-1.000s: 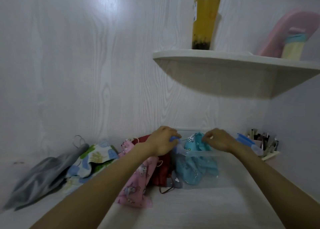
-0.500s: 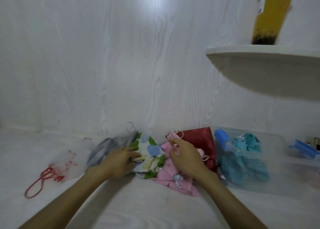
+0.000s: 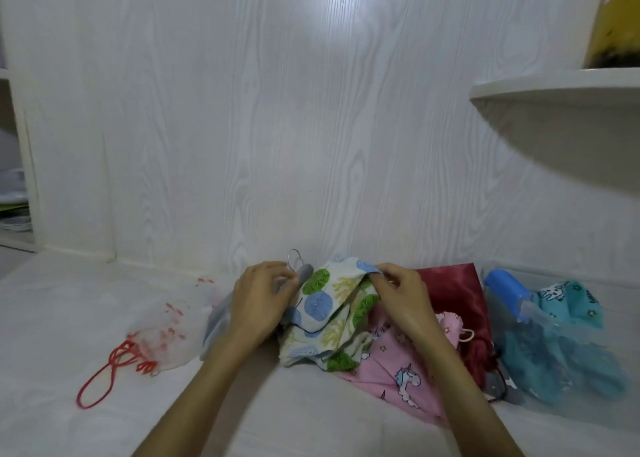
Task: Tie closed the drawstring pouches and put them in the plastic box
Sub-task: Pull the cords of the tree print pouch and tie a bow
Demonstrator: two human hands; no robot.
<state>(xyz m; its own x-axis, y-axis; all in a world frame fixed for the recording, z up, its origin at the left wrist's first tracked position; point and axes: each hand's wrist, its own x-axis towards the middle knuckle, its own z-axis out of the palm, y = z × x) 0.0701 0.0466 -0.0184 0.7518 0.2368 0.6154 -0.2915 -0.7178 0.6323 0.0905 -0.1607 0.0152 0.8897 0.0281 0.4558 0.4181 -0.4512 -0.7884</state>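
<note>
While one teal pouch (image 3: pixel 568 325) is already lodged in the plastic box (image 3: pixel 540 404) at lower right, five pouches are left outside. At lower centre, the leaf-print pouch (image 3: pixel 329 318) is pinched at its top edge by the right hand (image 3: pixel 398 297); the left hand (image 3: pixel 263 301), fingers curled, is held against its left side, grip unclear.

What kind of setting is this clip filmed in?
Probably a home, at a built-in white desk nook: wood-grain wall panels, a corner shelf holding a drink cup, and printed cloth pouches beside a plastic box.
</note>
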